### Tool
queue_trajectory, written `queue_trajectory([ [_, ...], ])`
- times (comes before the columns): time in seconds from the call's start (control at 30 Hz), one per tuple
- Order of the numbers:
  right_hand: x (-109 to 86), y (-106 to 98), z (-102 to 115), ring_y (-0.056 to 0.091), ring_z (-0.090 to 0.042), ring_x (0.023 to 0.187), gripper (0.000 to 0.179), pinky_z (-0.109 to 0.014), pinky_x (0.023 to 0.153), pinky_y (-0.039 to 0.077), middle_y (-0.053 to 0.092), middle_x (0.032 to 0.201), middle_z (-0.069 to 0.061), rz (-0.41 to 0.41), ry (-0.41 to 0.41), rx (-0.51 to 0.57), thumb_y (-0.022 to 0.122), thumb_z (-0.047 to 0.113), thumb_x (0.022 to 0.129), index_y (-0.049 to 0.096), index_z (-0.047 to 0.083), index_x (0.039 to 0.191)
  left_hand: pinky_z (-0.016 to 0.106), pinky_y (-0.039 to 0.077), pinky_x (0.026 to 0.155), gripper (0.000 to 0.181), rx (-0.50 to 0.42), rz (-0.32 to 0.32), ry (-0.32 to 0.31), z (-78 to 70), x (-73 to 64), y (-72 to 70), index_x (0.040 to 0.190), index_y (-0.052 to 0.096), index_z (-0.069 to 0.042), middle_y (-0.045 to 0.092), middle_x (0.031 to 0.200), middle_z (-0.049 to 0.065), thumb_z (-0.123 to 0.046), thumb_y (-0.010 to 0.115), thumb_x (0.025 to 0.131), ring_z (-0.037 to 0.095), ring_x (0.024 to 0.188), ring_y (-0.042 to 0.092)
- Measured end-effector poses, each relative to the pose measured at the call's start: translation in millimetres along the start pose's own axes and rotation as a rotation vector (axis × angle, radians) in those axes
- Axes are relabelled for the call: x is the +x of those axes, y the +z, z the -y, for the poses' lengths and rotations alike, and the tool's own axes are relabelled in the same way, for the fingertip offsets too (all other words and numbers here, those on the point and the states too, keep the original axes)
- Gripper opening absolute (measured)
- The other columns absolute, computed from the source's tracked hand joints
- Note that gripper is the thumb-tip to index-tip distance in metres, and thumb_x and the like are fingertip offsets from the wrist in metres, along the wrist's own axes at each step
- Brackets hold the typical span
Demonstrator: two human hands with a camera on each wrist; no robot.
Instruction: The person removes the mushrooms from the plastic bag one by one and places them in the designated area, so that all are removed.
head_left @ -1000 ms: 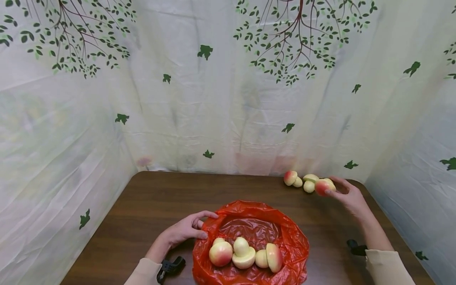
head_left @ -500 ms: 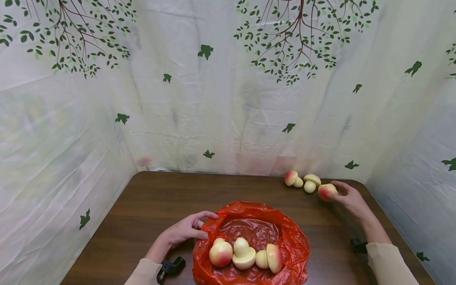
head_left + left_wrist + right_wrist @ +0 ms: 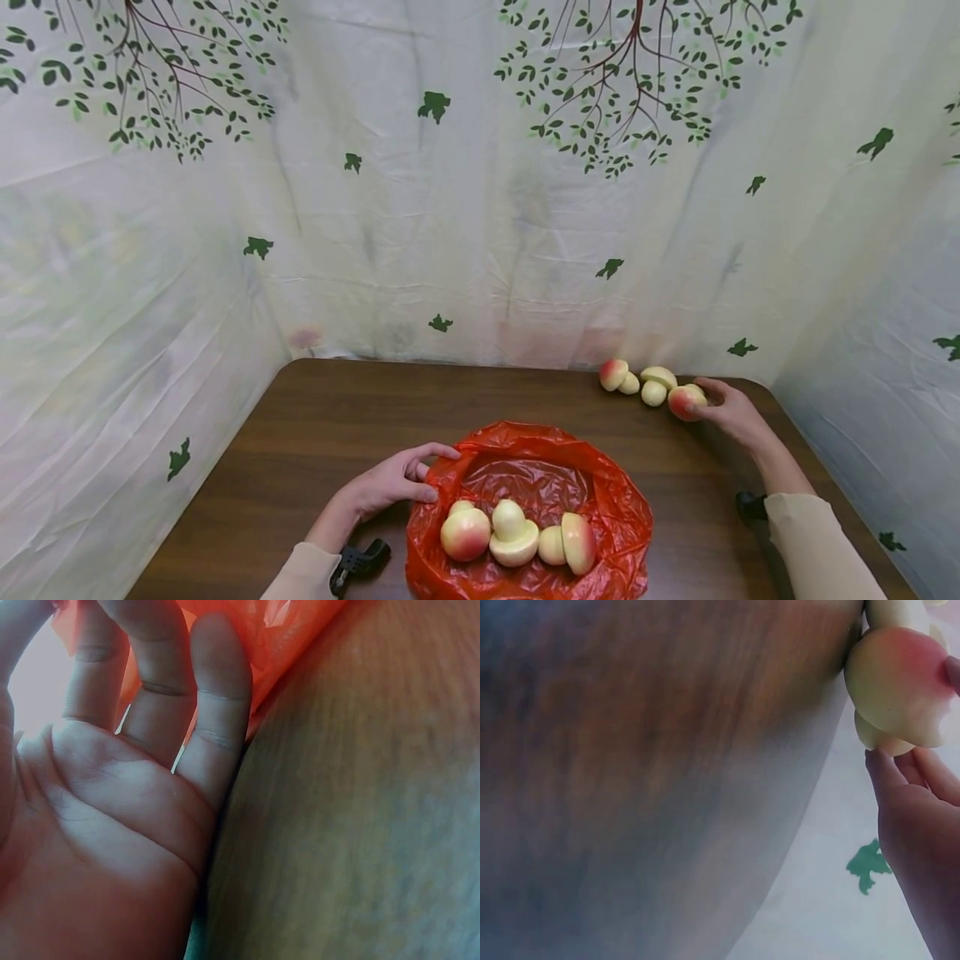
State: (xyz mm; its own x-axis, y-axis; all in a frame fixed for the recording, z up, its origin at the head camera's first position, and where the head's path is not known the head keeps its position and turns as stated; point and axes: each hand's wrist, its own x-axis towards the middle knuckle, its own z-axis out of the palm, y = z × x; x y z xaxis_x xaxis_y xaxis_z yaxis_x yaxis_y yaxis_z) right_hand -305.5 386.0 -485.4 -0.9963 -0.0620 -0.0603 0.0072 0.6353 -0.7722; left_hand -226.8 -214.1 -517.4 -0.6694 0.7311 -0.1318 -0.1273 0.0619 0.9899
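Note:
My left hand (image 3: 390, 483) holds the left rim of a red plastic bag (image 3: 540, 442), thumb and fingers at its edge. In the left wrist view, several fingers (image 3: 217, 667) lie against the red plastic. Inside the bag are a red-blushed toy mushroom (image 3: 467, 535), a cream one (image 3: 513, 546) lying cap down, and another (image 3: 576, 542) on its side. At the far right, my right hand (image 3: 738, 415) grips a toy mushroom (image 3: 685, 402) between thumb and fingers. The right wrist view shows its rounded cap (image 3: 892, 682), with the fingertips at its lower side.
Two more toy mushrooms, a cream one (image 3: 657, 385) and a red-capped one (image 3: 617, 375), lie along the back edge, just left of my right hand. The brown wooden table (image 3: 337, 417) meets a leaf-printed curtain (image 3: 480, 250) behind and at both sides.
My right hand and its mushroom shifted slightly right, away from the cream one, then slightly back left. My left hand and the bag stay in place.

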Motion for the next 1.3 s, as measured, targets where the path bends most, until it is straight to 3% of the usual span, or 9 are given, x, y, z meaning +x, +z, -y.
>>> queue_trajectory([
  [0.43, 11.1, 1, 0, 0.027, -0.06, 0.152, 0.085, -0.074, 0.123, 0.027, 0.025, 0.164, -0.043, 0.015, -0.025, 0.025, 0.068, 0.028, 0.104, 0.023, -0.016, 0.16, 0.027, 0.066, 0.079, 0.062, -0.018, 0.015, 0.034, 1.7, 0.4, 0.7, 0.155, 0.039, 0.002, 0.081, 0.093, -0.001, -0.008, 0.068, 0.101, 0.007, 0.08, 0.077],
  [0.6, 10.5, 2, 1, 0.029, -0.059, 0.151, 0.086, -0.075, 0.122, 0.027, 0.027, 0.164, -0.043, 0.012, -0.026, 0.038, 0.068, 0.031, 0.103, 0.023, -0.015, 0.16, 0.027, 0.066, 0.079, 0.06, -0.028, 0.034, 0.056, 2.7, 0.7, 0.8, 0.155, 0.038, 0.004, 0.082, 0.096, -0.001, -0.006, 0.066, 0.102, 0.007, 0.083, 0.077],
  [1.3, 2.8, -9, 15, 0.019, -0.062, 0.155, 0.087, -0.078, 0.121, 0.025, 0.018, 0.169, -0.039, 0.012, -0.019, 0.043, 0.066, 0.034, 0.105, 0.02, -0.009, 0.164, 0.028, 0.066, 0.081, 0.062, -0.015, 0.021, 0.037, 0.8, -1.1, 1.7, 0.155, 0.039, 0.003, 0.081, 0.093, -0.001, -0.011, 0.068, 0.102, 0.008, 0.081, 0.078],
])
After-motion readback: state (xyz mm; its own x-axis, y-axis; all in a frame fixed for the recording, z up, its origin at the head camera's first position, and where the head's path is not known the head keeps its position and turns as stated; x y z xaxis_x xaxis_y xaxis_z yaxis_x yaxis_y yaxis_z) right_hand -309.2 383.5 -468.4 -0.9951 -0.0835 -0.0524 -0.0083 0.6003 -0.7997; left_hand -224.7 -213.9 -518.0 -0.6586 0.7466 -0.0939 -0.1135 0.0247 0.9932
